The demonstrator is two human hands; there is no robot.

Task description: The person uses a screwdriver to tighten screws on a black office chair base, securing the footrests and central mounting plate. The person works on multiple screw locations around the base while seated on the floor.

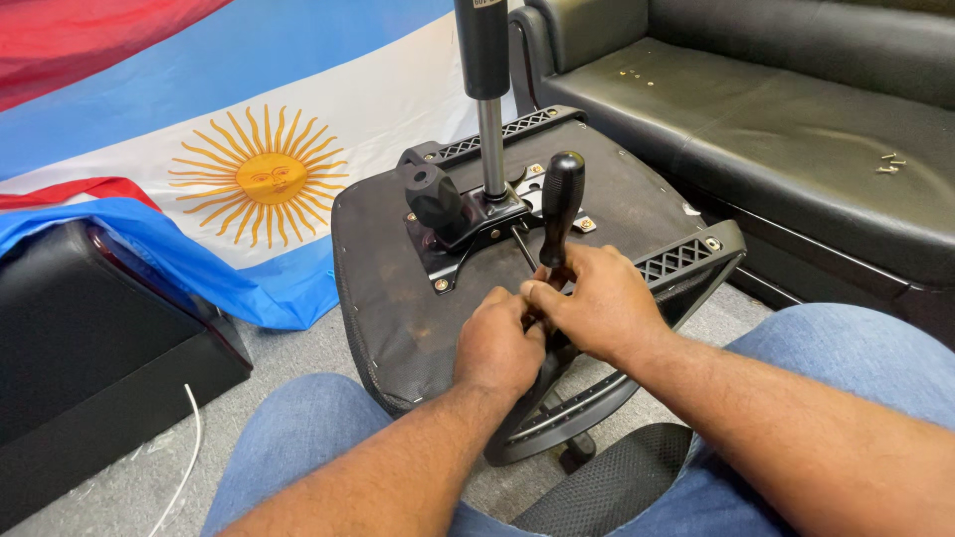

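1. Upturned office chair seat (398, 298) rests across the person's knees, underside up; the gas cylinder (484, 89) stands upright from the black mechanism plate (468, 224) bolted at its middle.
2. A black-handled screwdriver (561, 204) stands near vertical at the near edge of the plate — its tip is hidden behind the knuckles.
3. Left hand (497, 343) is curled closed around the lower part of the tool or the part under it; right hand (602, 303) is pressed against it, fingers pinching at the base of the handle. Exactly what the fingertips hold I cannot tell.
4. Risk: the tip can jump out of the fastener and score the fabric underside or jab the left fingers, which sit right at the point of work. Cause — a tilted shaft with both hands crowded low.
5. Risk: the seat can rock or slide off the knees under downward push, since it is only balanced there; the tall cylinder adds leverage.
6. Risk: small screws (888, 162) lie loose on the black sofa (796, 109), more near its back (634, 76); they could roll into the cushion seam and be lost.
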